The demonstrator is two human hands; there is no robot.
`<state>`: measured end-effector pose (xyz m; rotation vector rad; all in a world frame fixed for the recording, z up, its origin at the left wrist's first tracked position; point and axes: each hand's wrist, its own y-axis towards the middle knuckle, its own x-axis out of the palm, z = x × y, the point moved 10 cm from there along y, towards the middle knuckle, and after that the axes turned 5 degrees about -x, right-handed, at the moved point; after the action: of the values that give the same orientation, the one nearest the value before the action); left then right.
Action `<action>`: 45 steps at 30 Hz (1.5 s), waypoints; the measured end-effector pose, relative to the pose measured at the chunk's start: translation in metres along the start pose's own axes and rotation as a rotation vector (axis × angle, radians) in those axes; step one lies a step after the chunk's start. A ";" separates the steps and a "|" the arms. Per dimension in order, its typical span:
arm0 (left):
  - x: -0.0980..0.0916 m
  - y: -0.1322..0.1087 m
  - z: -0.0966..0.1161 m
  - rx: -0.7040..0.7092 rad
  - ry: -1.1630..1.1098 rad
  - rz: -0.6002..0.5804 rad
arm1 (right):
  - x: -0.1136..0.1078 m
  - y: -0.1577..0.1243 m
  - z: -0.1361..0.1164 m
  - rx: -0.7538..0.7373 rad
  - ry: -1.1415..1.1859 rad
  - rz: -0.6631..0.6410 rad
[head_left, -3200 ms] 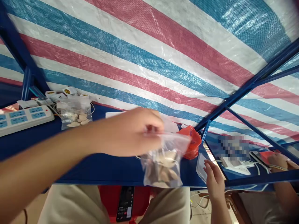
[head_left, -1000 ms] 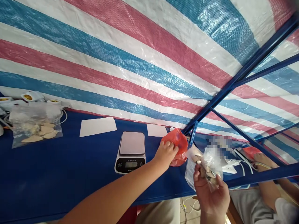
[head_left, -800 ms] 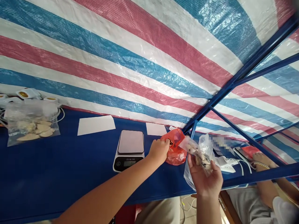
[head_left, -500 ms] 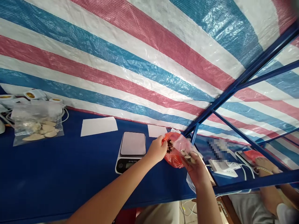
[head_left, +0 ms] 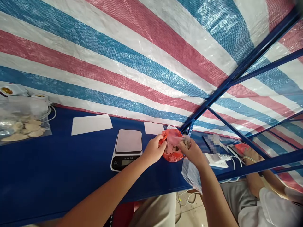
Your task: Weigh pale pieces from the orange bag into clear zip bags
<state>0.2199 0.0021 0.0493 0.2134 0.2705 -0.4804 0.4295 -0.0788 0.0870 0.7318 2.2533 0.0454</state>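
Observation:
My left hand (head_left: 154,148) is closed on the left rim of a red plastic bag (head_left: 174,157) and holds its mouth apart. Dark pieces show inside the bag, though their kind is unclear. Over the bag's right side, my right hand (head_left: 193,152) grips a small clear plastic bag (head_left: 187,142) with pale, flat pieces in it. Part of this clear bag lies across the red bag's mouth. Just left of my left hand stands a digital kitchen scale (head_left: 129,141) with nothing on its plate. Empty-looking clear bags (head_left: 190,173) hang below my right hand.
On the blue table (head_left: 78,176), a clear bag of pale slices (head_left: 30,127) lies at far left beside white lamp sockets (head_left: 14,90). Paper sheets (head_left: 92,124) rest along the striped sheeting. A power strip (head_left: 216,160), a blue metal frame (head_left: 220,86) and another person's hand (head_left: 252,155) are at right.
My right hand has moved up and inward over the red bag, bringing the clear bag across its mouth. My left hand keeps its hold. The view has shifted slightly right.

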 end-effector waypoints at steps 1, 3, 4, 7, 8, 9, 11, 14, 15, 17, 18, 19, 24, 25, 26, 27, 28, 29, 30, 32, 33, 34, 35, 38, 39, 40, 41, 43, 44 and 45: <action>0.002 0.000 0.002 0.025 0.010 0.001 | 0.004 0.003 -0.010 -0.024 -0.111 -0.066; 0.006 -0.001 0.006 0.083 0.038 0.004 | 0.018 0.006 -0.032 -0.074 -0.320 -0.218; 0.010 -0.002 0.008 0.112 0.060 -0.001 | 0.026 0.006 -0.043 -0.103 -0.410 -0.285; 0.021 -0.007 0.009 0.178 0.148 -0.006 | 0.046 0.005 -0.069 -0.170 -0.538 -0.408; 0.024 -0.008 0.008 0.192 0.173 0.001 | 0.050 0.005 -0.075 -0.189 -0.550 -0.442; 0.027 -0.009 0.007 0.206 0.195 0.010 | 0.055 0.004 -0.079 -0.207 -0.548 -0.480; 0.030 -0.009 0.004 0.226 0.225 0.037 | 0.058 0.004 -0.083 -0.238 -0.517 -0.535; 0.028 -0.008 -0.005 0.251 0.214 0.082 | 0.050 0.008 -0.084 -0.267 -0.455 -0.524; 0.026 -0.008 -0.009 0.253 0.193 0.100 | 0.045 0.010 -0.082 -0.263 -0.441 -0.509; 0.023 -0.007 -0.016 0.244 0.154 0.124 | 0.036 0.015 -0.075 -0.232 -0.420 -0.478; 0.022 -0.007 -0.019 0.236 0.146 0.128 | 0.032 0.018 -0.070 -0.207 -0.401 -0.462; 0.022 -0.007 -0.021 0.230 0.145 0.129 | 0.029 0.021 -0.065 -0.181 -0.377 -0.445; 0.027 -0.014 -0.017 0.244 0.118 0.146 | 0.023 0.027 -0.055 -0.195 -0.342 -0.344; 0.028 -0.016 -0.016 0.246 0.103 0.149 | 0.024 0.027 -0.056 -0.222 -0.352 -0.335; 0.029 -0.017 -0.016 0.245 0.092 0.149 | 0.027 0.027 -0.055 -0.238 -0.358 -0.333; 0.030 -0.018 -0.016 0.244 0.087 0.148 | 0.029 0.026 -0.054 -0.238 -0.362 -0.335; 0.030 -0.019 -0.017 0.240 0.085 0.148 | 0.030 0.026 -0.052 -0.225 -0.366 -0.334; 0.030 -0.020 -0.017 0.235 0.086 0.149 | 0.031 0.026 -0.050 -0.204 -0.367 -0.330; 0.029 -0.020 -0.018 0.229 0.086 0.150 | 0.031 0.026 -0.047 -0.183 -0.369 -0.322; 0.028 -0.021 -0.020 0.211 0.080 0.146 | 0.030 0.026 -0.044 -0.157 -0.375 -0.307; 0.028 -0.021 -0.021 0.201 0.077 0.140 | 0.029 0.026 -0.043 -0.157 -0.380 -0.300; 0.028 -0.021 -0.022 0.192 0.076 0.132 | 0.029 0.025 -0.042 -0.164 -0.382 -0.301; 0.029 -0.020 -0.022 0.184 0.078 0.125 | 0.029 0.025 -0.041 -0.176 -0.379 -0.312; 0.030 -0.020 -0.023 0.172 0.085 0.112 | 0.033 0.020 -0.034 -0.187 -0.340 -0.375; 0.030 -0.020 -0.023 0.174 0.086 0.112 | 0.034 0.019 -0.030 -0.173 -0.330 -0.389; 0.030 -0.020 -0.022 0.179 0.087 0.116 | 0.036 0.017 -0.026 -0.155 -0.326 -0.395; 0.030 -0.021 -0.021 0.192 0.090 0.121 | 0.036 0.017 -0.023 -0.141 -0.328 -0.391; 0.031 -0.022 -0.018 0.238 0.105 0.132 | 0.038 0.016 -0.022 -0.131 -0.328 -0.390; 0.033 -0.024 -0.015 0.270 0.122 0.126 | 0.038 0.016 -0.020 -0.117 -0.298 -0.397; 0.035 -0.025 -0.012 0.303 0.146 0.109 | 0.036 0.016 -0.017 -0.087 -0.241 -0.409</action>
<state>0.2356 -0.0316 0.0237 0.5577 0.3267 -0.3964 0.4058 -0.0435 0.0793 0.2076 2.1102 -0.1342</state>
